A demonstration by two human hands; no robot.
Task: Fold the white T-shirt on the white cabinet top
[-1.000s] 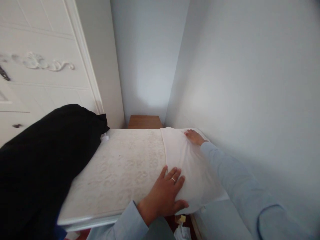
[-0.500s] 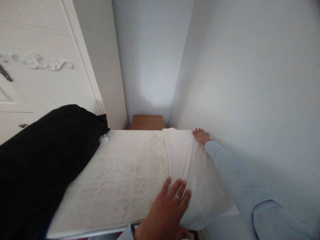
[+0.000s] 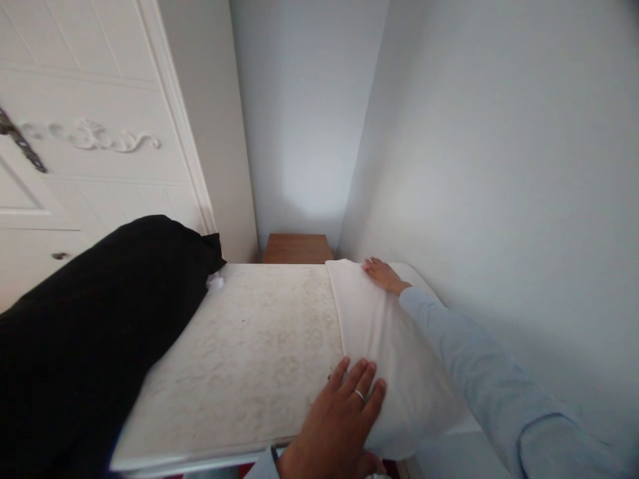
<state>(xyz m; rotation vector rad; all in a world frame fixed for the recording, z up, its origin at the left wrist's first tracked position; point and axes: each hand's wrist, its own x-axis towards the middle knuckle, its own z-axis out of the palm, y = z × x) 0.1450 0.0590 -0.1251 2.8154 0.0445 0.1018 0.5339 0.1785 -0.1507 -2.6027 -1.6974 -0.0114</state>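
Observation:
A white fitted sheet (image 3: 399, 359) covers the right end of a pale, patterned mattress (image 3: 239, 359). My left hand (image 3: 339, 416), with a ring on one finger, lies palm down with its fingers apart across the sheet's edge at the near side. Its thumb is partly hidden at the mattress's front edge. Toward the far side, my right hand (image 3: 383, 274) rests flat on the sheet near its far edge, fingers stretched out to the left. The sheet shows creases between the two hands.
A large black cloth-covered bundle (image 3: 110, 319) lies over the mattress's left part. Behind it stands a white wardrobe (image 3: 124, 80) with carved trim. A brown wooden cabinet (image 3: 298, 248) stands beyond the far edge. A pale wall (image 3: 499, 166) runs along the right side.
My right hand has slid left along the sheet's far side, away from the corner. My left hand stays nearly in place on the sheet's edge. The view has shifted slightly.

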